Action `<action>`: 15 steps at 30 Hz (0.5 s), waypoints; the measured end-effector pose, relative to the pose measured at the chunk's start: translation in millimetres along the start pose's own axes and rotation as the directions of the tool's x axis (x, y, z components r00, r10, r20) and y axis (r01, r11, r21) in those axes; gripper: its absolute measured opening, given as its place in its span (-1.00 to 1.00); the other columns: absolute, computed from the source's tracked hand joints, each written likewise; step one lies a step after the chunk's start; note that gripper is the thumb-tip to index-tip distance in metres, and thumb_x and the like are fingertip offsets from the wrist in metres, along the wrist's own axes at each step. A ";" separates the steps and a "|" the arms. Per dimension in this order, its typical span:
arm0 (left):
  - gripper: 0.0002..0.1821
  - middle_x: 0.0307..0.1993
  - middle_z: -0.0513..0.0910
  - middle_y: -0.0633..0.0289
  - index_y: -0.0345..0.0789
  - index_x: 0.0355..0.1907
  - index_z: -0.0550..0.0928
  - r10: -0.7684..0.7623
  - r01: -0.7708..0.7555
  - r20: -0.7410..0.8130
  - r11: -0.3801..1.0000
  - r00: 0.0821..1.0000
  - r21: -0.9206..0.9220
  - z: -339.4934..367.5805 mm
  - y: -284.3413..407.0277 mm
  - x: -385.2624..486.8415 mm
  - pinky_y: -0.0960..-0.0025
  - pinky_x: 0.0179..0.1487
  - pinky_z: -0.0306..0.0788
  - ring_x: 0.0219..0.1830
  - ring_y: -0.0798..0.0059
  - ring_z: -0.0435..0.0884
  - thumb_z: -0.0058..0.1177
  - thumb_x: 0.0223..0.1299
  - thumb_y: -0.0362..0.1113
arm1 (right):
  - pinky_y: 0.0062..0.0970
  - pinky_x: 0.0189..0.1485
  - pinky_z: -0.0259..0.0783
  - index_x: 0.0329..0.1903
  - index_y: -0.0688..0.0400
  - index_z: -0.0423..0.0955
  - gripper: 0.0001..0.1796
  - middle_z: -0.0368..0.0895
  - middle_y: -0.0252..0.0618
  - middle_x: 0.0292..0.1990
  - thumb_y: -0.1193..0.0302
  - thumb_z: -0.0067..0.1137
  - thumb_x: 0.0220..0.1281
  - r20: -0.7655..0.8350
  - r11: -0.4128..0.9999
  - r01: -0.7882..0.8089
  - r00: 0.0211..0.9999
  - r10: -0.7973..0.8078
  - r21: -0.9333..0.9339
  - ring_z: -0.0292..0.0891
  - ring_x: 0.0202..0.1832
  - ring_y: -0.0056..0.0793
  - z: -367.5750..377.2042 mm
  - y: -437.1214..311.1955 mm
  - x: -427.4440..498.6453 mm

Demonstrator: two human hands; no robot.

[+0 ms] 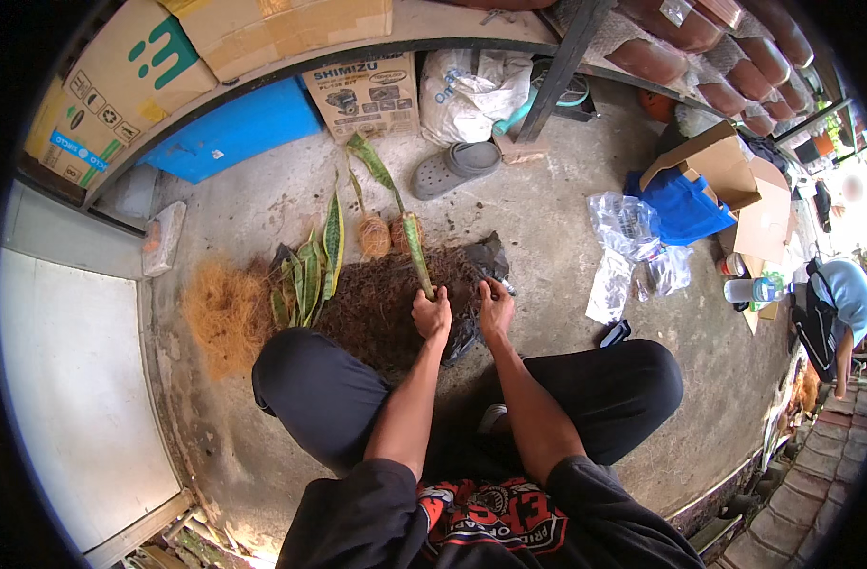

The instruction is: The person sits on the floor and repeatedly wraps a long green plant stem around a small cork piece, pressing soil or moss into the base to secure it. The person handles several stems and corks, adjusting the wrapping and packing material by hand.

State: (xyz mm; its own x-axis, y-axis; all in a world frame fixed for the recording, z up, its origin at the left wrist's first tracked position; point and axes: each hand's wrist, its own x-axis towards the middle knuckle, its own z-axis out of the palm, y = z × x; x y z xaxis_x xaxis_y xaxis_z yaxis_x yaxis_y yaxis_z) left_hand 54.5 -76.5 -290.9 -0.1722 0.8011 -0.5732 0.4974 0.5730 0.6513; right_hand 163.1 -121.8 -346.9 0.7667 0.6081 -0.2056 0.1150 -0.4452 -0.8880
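Note:
My left hand (432, 313) grips the lower end of a green snake plant leaf (417, 252), which points away from me. My right hand (496, 309) is beside it over the edge of a black plastic sheet (487, 259), thumb and fingers close together; whether they pinch anything is too small to tell. Dark, crumbly soil (376, 302) is heaped on the plastic below my hands. Just beyond stand two string-wrapped brown balls, one at the left (374, 237) and one partly hidden behind the leaf (398, 233). Yellow-edged snake plant leaves (309, 277) lie left of the soil.
Loose coconut fibre (223, 309) lies at the left. A grey clog (456, 171) sits before a cardboard box (362, 96) under the shelf. Clear plastic bags (625, 227), a blue bag (679, 213) and a water bottle (748, 290) are at the right. Another person (839, 299) bends at the far right.

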 end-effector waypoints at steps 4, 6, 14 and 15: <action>-0.64 -0.29 0.59 0.21 -0.27 -0.07 0.59 0.043 -0.066 -0.064 0.904 0.997 -0.422 -12.7 26.1 -4.8 0.23 -0.29 0.52 -0.40 0.34 0.60 0.08 0.33 -0.01 | -0.55 -0.25 0.59 0.09 0.25 0.49 -0.64 0.64 -0.25 -0.25 0.34 0.25 0.34 0.139 0.853 -0.186 0.981 0.135 0.488 0.63 -0.31 -0.50 0.3 -48.8 2.4; -0.65 -0.44 0.44 0.36 -0.30 -0.05 0.56 -0.004 0.020 0.023 0.673 1.000 -0.739 -19.3 52.0 -9.9 0.41 -0.40 0.43 -0.50 0.62 0.44 0.05 0.37 -0.04 | -0.54 -0.25 0.59 0.07 0.23 0.46 -0.64 0.63 -0.26 -0.29 0.35 0.28 0.32 0.195 0.790 -0.201 0.975 0.104 0.580 0.62 -0.32 -0.52 -4.8 -79.7 5.4; -0.49 -0.31 0.44 0.28 -0.33 0.31 0.29 0.350 0.030 0.135 0.289 0.927 -0.957 -83.4 122.3 -38.6 0.27 -0.01 0.38 -0.23 0.42 0.50 -0.28 0.50 -0.05 | -0.53 -0.14 0.61 0.14 0.23 0.53 -0.65 0.68 -0.24 -0.21 0.41 0.23 0.35 0.374 0.816 -0.043 0.902 -0.217 0.576 0.64 -0.24 -0.54 -43.8 -191.7 -2.0; -0.50 -0.28 0.45 0.27 -0.32 0.34 0.27 0.379 0.000 0.115 0.290 0.918 -0.957 -89.5 126.6 -44.8 0.24 0.03 0.38 -0.20 0.41 0.50 -0.28 0.49 -0.08 | -0.51 -0.15 0.61 0.14 0.23 0.54 -0.65 0.69 -0.23 -0.21 0.42 0.23 0.34 0.372 0.824 0.000 0.893 -0.256 0.566 0.65 -0.23 -0.54 -48.8 -202.4 -5.0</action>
State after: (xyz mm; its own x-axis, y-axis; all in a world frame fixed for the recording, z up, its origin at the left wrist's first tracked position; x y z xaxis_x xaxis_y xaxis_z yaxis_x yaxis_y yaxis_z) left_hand 49.1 -24.4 -138.2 0.1277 0.9329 -0.3366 -0.6690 0.3316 0.6652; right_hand 166.8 -66.8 -146.0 0.4203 0.9008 -0.1094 -0.2626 0.0053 -0.9649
